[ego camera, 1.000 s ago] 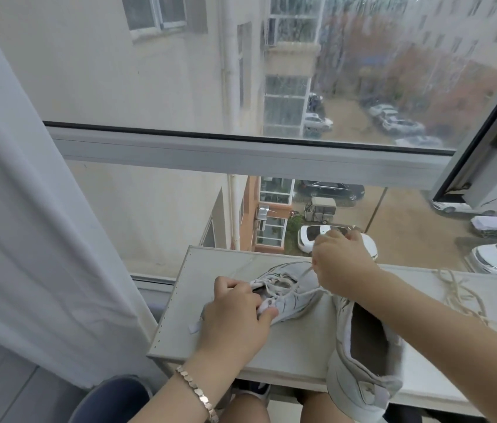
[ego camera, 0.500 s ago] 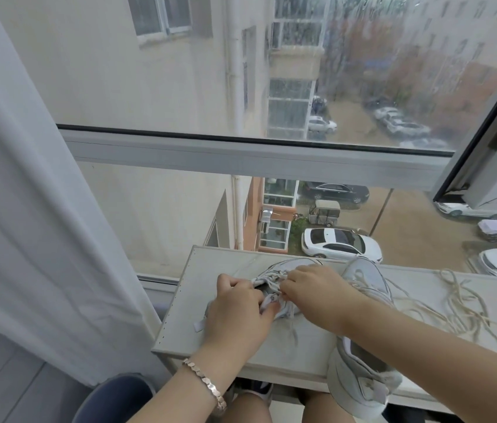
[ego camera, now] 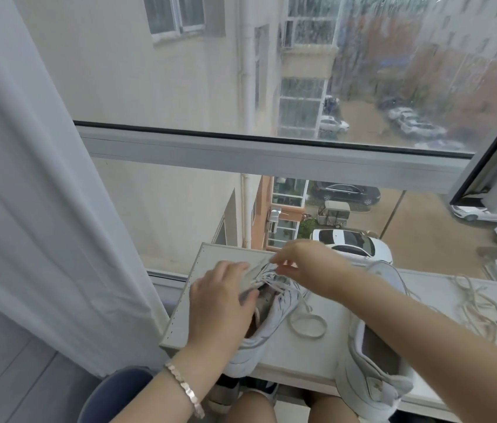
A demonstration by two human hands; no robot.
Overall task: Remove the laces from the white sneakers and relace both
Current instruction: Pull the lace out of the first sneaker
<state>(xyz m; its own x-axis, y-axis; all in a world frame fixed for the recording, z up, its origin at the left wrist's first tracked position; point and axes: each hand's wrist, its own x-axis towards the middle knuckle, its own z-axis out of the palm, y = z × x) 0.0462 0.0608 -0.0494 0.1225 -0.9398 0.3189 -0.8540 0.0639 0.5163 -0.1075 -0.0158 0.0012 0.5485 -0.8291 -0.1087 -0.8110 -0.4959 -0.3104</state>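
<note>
White sneaker lies on the bench, grip of the left hand clamped on its upper, grip of the right hand pinching the lace above the eyelets. Unlacing appears under way; next, the lace must be drawn free of another eyelet.

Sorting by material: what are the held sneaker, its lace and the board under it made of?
Sneaker: white matte upper, stitched panels, probably synthetic textile. Lace: flat woven cord, limp loops. Board: likely laminated wood, matte pale grey, row of drilled holes along edge.
</note>
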